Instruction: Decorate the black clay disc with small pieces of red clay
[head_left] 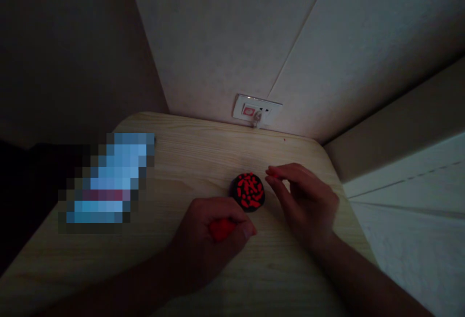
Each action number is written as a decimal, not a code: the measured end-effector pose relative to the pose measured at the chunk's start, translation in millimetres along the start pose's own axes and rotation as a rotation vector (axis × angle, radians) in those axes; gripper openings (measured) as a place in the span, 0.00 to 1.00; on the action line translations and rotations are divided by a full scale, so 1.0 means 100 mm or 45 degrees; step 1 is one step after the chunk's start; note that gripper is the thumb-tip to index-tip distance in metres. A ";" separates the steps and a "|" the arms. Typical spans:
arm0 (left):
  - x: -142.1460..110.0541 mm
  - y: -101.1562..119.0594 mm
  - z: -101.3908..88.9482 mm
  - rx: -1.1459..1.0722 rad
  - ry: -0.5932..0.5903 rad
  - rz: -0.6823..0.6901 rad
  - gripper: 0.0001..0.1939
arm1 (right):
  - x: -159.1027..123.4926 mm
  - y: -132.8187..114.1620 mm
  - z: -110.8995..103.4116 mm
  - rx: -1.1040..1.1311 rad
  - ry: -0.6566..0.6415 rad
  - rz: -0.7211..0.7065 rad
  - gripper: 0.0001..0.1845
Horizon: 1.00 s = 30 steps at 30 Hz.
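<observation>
A round black disc (248, 192) lies on the wooden table, its top dotted with several small red pieces in dashes and blobs. My left hand (214, 239) is curled around a lump of red modelling clay (221, 229), just in front of the disc, with thumb and index finger pressed together. To the right of the disc, my right hand (305, 196) pinches a tiny red piece of clay (275, 175) between thumb and index fingertip, apart from the disc. The lower edge of the disc is close to my left knuckles.
The light wooden table (174, 162) meets a wall at the back. A wall socket (257, 108) with a plug sits just above its rear edge. At the left lies a blurred-out bright screen (116, 176). A red crumb (284, 139) rests near the back edge.
</observation>
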<state>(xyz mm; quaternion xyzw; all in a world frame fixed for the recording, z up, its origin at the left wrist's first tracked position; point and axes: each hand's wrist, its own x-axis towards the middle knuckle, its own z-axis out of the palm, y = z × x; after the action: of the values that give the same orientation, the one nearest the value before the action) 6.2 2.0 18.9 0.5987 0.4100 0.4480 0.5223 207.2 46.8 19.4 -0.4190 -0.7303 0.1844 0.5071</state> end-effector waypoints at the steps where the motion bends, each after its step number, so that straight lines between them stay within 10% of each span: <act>1: 0.00 0.00 0.00 0.006 -0.005 -0.001 0.09 | 0.00 0.00 -0.01 0.019 0.002 -0.026 0.10; 18: -0.02 0.02 -0.01 0.013 -0.027 -0.004 0.09 | 0.03 -0.03 -0.03 0.007 -0.099 -0.064 0.18; 30: -0.02 -0.03 0.00 0.011 -0.021 0.010 0.09 | -0.03 -0.07 0.04 0.341 0.011 0.319 0.09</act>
<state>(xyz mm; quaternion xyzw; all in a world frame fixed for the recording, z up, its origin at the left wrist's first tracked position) 5.5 0.7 15.8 0.6061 0.4053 0.4435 0.5213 200.6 41.1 21.1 -0.4363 -0.6392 0.3398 0.5345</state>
